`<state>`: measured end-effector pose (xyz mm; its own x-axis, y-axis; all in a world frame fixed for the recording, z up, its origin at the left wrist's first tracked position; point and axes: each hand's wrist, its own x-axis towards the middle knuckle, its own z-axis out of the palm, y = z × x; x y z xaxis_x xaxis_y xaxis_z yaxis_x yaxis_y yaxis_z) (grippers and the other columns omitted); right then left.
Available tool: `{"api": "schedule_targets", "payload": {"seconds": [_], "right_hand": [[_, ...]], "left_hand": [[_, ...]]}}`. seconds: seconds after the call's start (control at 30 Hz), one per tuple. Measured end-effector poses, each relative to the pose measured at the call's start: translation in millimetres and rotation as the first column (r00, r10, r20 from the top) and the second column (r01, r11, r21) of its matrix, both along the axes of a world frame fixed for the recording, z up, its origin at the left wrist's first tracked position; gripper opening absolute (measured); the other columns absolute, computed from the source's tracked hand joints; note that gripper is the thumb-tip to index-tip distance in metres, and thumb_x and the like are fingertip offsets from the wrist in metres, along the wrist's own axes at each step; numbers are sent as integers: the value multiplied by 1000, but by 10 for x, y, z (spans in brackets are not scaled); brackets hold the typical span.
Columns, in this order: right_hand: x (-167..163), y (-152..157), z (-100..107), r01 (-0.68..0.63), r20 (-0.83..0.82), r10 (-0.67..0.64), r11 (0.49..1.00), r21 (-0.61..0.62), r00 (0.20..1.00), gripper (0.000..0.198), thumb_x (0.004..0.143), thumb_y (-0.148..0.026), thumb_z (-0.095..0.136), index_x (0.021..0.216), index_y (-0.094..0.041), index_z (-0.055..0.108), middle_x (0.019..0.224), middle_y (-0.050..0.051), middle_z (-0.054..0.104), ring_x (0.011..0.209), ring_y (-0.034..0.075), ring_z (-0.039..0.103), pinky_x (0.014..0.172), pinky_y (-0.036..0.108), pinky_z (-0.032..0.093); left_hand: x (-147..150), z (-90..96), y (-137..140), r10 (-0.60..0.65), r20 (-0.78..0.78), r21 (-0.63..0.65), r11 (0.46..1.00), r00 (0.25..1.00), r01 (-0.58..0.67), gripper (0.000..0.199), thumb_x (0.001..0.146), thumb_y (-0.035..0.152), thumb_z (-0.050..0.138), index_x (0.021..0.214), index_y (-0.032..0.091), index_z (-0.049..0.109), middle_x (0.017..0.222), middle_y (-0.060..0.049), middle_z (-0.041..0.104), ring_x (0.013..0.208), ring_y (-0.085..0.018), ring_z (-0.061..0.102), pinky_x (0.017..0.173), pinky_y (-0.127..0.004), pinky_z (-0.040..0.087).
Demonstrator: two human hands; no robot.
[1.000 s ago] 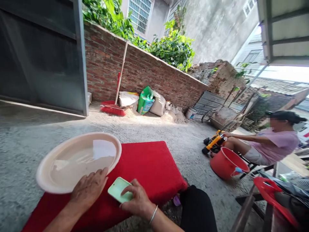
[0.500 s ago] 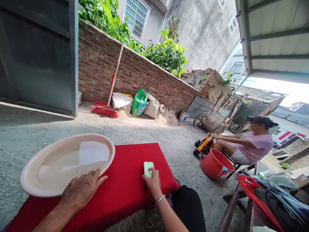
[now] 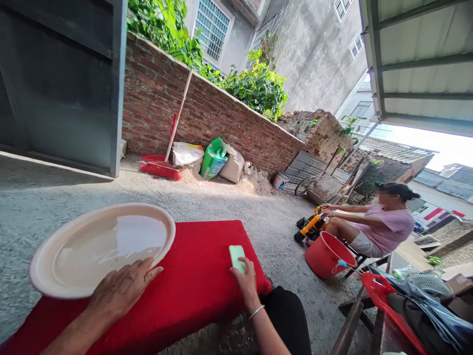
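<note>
A wide pale basin (image 3: 46, 276) with clear water in it stands on the left part of a red cloth (image 3: 199, 276), which is spread over a low table. My left hand (image 3: 123, 286) lies over the basin's near rim, its fingers stretched out and the thumb apart. On the right side of the cloth, my right hand (image 3: 247, 278) holds a pale green bar of soap (image 3: 235, 254) between thumb and fingers. The bar lies flat against the cloth, and its lower end is covered by my fingers.
To the right, a person (image 3: 391, 217) sits with hands on a yellow and black ride-on toy (image 3: 309, 224). A red bucket (image 3: 325, 256) stands nearby. A broom (image 3: 162, 168) and several sacks (image 3: 214, 160) line the brick wall (image 3: 155, 93). A cluttered wooden bench (image 3: 384, 315) is at the right.
My right hand has slid a little to the right with the soap, which is now slightly tilted. My left hand stays at the basin's rim.
</note>
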<state>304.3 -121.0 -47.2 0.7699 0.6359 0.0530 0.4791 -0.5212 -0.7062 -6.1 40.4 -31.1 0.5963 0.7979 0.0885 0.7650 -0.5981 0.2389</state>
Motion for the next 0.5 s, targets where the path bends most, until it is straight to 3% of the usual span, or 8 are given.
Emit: {"api": "schedule_targets", "payload": {"seconds": [0.13, 0.37, 0.5], "right_hand": [[388, -321, -7, 160, 88, -150, 980, -118, 985, 41, 74, -31, 61, 114, -20, 64, 111, 10, 59, 104, 30, 62, 90, 40, 47], [270, -274, -10, 169, 210, -107, 936, -308, 972, 47, 77, -33, 66, 124, -25, 63, 113, 11, 60, 113, 33, 61, 99, 44, 43], [156, -180, 94, 146, 221, -62, 909, -391, 973, 52, 79, -24, 61, 131, -25, 59, 117, 12, 59, 113, 32, 62, 97, 43, 45]], "left_hand": [[15, -6, 10, -9, -74, 22, 1000, 997, 11, 49, 97, 38, 30, 130, 19, 63, 123, -15, 70, 107, -33, 68, 85, -46, 51], [18, -53, 15, 1, -85, 112, 994, 996, 8, 51, 99, 37, 30, 133, 17, 61, 117, -17, 72, 101, -36, 69, 82, -50, 51], [14, -66, 16, 10, 12, 52, 999, 1000, -10, 49, 96, 36, 33, 129, 15, 64, 115, -19, 72, 101, -38, 69, 84, -52, 50]]}}
